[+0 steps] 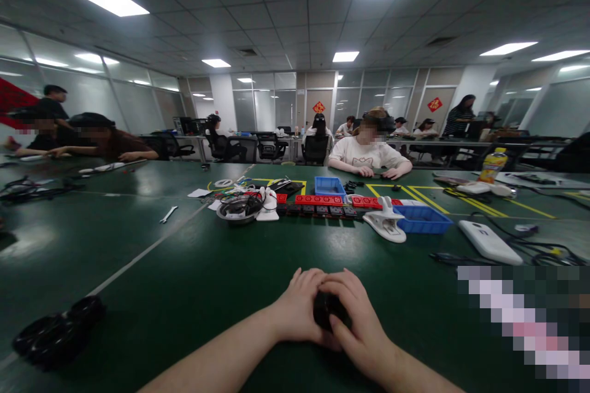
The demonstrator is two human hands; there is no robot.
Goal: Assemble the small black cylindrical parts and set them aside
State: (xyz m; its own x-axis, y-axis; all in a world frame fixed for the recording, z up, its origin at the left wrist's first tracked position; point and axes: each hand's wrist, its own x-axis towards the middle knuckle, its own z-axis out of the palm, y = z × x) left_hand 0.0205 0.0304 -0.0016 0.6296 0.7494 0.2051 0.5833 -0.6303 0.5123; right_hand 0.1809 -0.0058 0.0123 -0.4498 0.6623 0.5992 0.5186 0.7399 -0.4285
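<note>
Both of my hands are together low in the middle of the head view, over the green table (221, 295). Between them is a small black rounded object (326, 312), mostly covered, so its kind does not show. My left hand (299, 308) is curled against its left side. From the right, my right hand (362, 313) wraps over it, thumb in front and fingers across the top. The fingertips of the two hands meet or overlap at the object's far side.
Ahead lie a red power strip row (318, 199), a metal bowl (239, 209), a white clamp (385, 221) and a blue bin (421, 219). A wrench (168, 215) and black coiled item (59, 331) are left, a white device (488, 242) right. A person (369, 150) sits opposite.
</note>
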